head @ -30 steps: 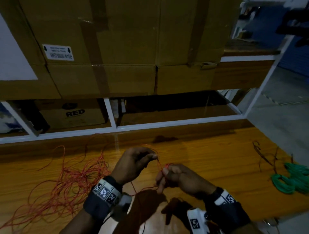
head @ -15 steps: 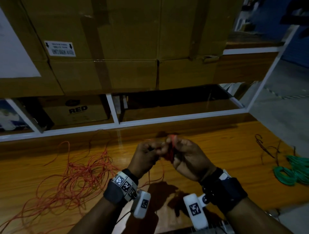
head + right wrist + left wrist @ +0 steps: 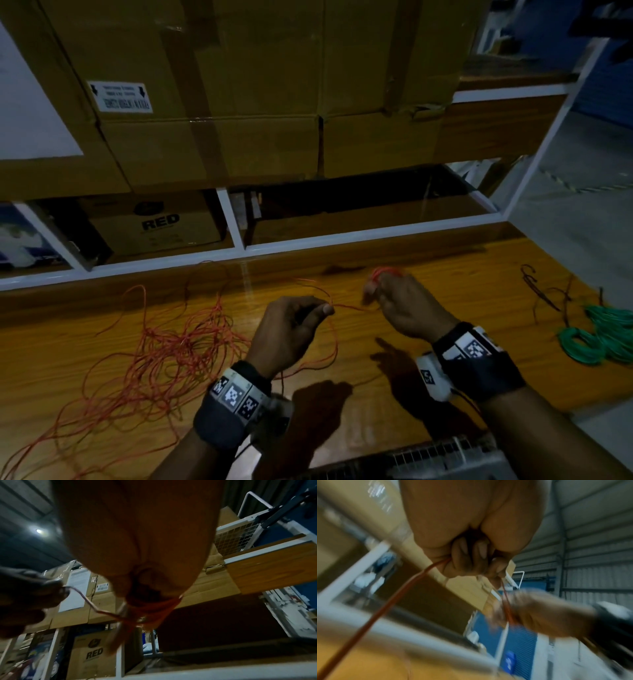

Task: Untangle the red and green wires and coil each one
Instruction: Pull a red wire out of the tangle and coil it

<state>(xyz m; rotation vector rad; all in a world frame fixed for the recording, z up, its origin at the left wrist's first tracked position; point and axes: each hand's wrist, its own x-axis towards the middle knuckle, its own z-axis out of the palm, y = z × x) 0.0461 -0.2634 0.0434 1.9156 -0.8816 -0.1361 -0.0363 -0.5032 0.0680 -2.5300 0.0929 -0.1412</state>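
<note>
A loose tangle of red wire [image 3: 164, 356] lies on the wooden table [image 3: 462, 294] at the left. My left hand [image 3: 323, 308] pinches a strand of it between thumb and fingertips [image 3: 467, 561]. A short stretch of red wire runs from there to my right hand [image 3: 380, 284], which holds a small red coil [image 3: 385, 273] wound round its fingers [image 3: 150, 609]. Both hands hover above the table's middle. The green wire [image 3: 603, 337] lies coiled at the table's right edge.
Dark loose wire bits [image 3: 544, 291] lie near the green coil. Behind the table stands a white-framed shelf [image 3: 236, 236] with cardboard boxes [image 3: 239, 85] above and a box marked RED [image 3: 157, 222] below. A white wire grille [image 3: 445, 459] shows at the bottom edge.
The hands were pressed together half a second ago; now they have drawn apart, the right one moving right and up with the coil, a strand stretched between them.
</note>
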